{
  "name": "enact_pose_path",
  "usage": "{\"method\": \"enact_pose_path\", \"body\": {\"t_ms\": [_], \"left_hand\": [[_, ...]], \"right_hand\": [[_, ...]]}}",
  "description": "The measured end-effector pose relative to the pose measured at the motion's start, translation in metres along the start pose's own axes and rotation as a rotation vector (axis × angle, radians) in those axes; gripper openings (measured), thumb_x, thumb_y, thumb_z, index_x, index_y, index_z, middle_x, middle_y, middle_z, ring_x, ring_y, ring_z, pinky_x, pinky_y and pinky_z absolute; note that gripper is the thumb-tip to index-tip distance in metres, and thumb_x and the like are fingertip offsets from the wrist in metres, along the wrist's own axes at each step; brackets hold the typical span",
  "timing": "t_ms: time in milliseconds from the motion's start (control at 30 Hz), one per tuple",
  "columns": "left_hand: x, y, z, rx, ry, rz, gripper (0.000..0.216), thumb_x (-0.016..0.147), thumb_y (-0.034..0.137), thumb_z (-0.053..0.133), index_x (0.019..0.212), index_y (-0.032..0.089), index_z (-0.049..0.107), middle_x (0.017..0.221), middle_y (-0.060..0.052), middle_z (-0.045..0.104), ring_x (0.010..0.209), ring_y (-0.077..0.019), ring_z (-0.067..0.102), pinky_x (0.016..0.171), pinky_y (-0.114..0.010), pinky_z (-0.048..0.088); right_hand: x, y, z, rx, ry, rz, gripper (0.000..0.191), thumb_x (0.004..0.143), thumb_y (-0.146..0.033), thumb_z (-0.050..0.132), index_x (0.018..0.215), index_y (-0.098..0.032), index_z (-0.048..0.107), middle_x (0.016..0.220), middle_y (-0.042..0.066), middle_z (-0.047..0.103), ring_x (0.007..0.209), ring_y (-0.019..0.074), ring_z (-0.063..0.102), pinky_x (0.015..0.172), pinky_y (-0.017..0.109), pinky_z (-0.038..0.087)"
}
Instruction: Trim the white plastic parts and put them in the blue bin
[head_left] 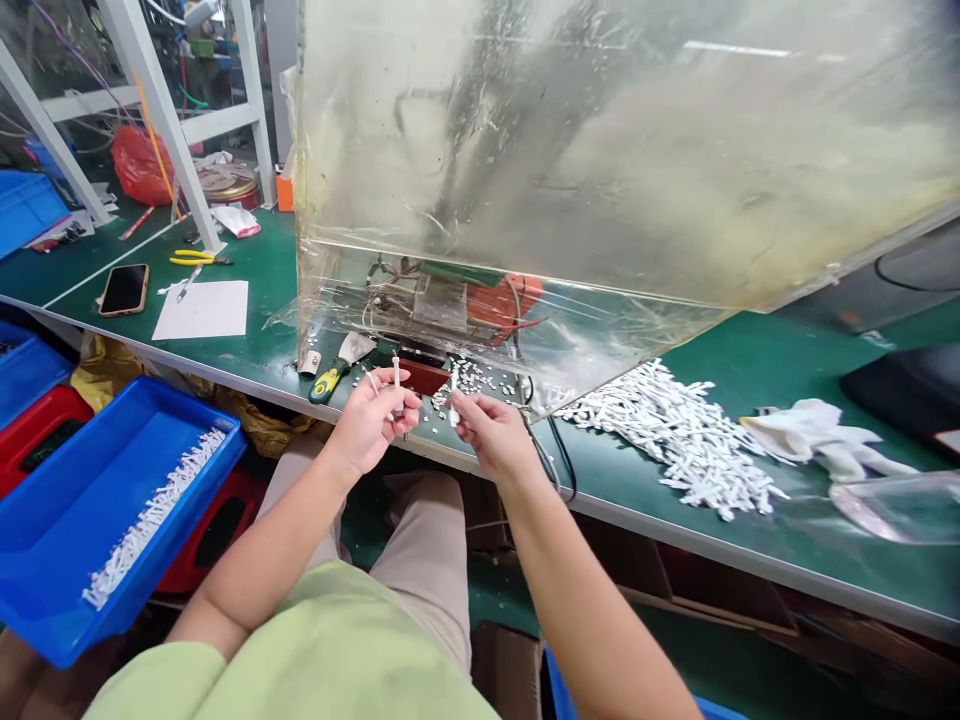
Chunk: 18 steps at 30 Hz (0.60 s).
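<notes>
The left hand (pixel 377 415) and right hand (pixel 487 425), nearly closed, pinch slim white plastic pieces (pixel 397 372); a white heap (pixel 671 430) lies at three o'clock.

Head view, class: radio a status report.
Left hand: holding slim white plastic pieces. Right hand: pinching white plastic piece. Possible obstruction: cloudy transparent sheet beyond hands.

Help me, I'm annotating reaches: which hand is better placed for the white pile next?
Probably the right hand, though holding a white piece: it is nearer the white pile than the left hand.
</notes>
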<state>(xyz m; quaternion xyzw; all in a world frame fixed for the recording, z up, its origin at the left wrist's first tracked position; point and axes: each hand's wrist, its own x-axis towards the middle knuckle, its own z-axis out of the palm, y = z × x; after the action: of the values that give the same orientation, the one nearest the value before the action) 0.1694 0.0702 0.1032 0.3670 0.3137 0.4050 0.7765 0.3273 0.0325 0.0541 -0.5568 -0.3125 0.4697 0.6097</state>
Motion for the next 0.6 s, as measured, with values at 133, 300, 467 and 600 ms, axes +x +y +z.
{"method": "enact_pose_path", "body": {"t_ms": [133, 300, 467, 600], "left_hand": [[-0.004, 0.005, -0.012, -0.052, 0.009, 0.005, 0.035, 0.067, 0.023, 0.069, 0.095, 0.018, 0.049, 0.067, 0.002, 0.058, 0.055, -0.006, 0.051, 0.049, -0.017, 0.031], [-0.008, 0.008, -0.023, -0.082, 0.011, 0.021, 0.033, 0.068, 0.023, 0.07, 0.094, 0.018, 0.051, 0.067, 0.002, 0.057, 0.054, -0.0049, 0.048, 0.048, -0.016, 0.029], [-0.009, 0.008, -0.027, -0.107, 0.026, 0.013, 0.032, 0.067, 0.023, 0.07, 0.092, 0.017, 0.051, 0.066, 0.002, 0.057, 0.053, -0.0049, 0.048, 0.048, -0.016, 0.029], [-0.012, 0.008, -0.026, -0.114, 0.025, -0.001, 0.032, 0.065, 0.023, 0.071, 0.091, 0.017, 0.052, 0.066, 0.002, 0.057, 0.053, -0.0052, 0.048, 0.047, -0.016, 0.029]], "right_hand": [[0.022, 0.004, 0.028, 0.151, -0.002, 0.108, 0.044, 0.046, -0.054, 0.082, 0.059, -0.017, 0.06, 0.051, -0.004, 0.049, 0.041, 0.0045, 0.041, 0.034, 0.017, 0.028], [0.036, 0.008, 0.038, 0.272, -0.002, 0.219, 0.044, 0.042, -0.045, 0.086, 0.066, -0.016, 0.064, 0.054, -0.004, 0.051, 0.04, 0.002, 0.04, 0.031, 0.013, 0.027], [0.038, 0.006, 0.039, 0.361, -0.003, 0.299, 0.04, 0.045, -0.039, 0.087, 0.065, -0.016, 0.063, 0.054, -0.006, 0.049, 0.039, 0.0, 0.036, 0.029, 0.009, 0.025], [0.039, 0.0, 0.04, 0.414, 0.022, 0.374, 0.033, 0.055, -0.032, 0.085, 0.062, -0.015, 0.057, 0.052, -0.006, 0.047, 0.037, -0.0006, 0.034, 0.027, 0.007, 0.024]]}}
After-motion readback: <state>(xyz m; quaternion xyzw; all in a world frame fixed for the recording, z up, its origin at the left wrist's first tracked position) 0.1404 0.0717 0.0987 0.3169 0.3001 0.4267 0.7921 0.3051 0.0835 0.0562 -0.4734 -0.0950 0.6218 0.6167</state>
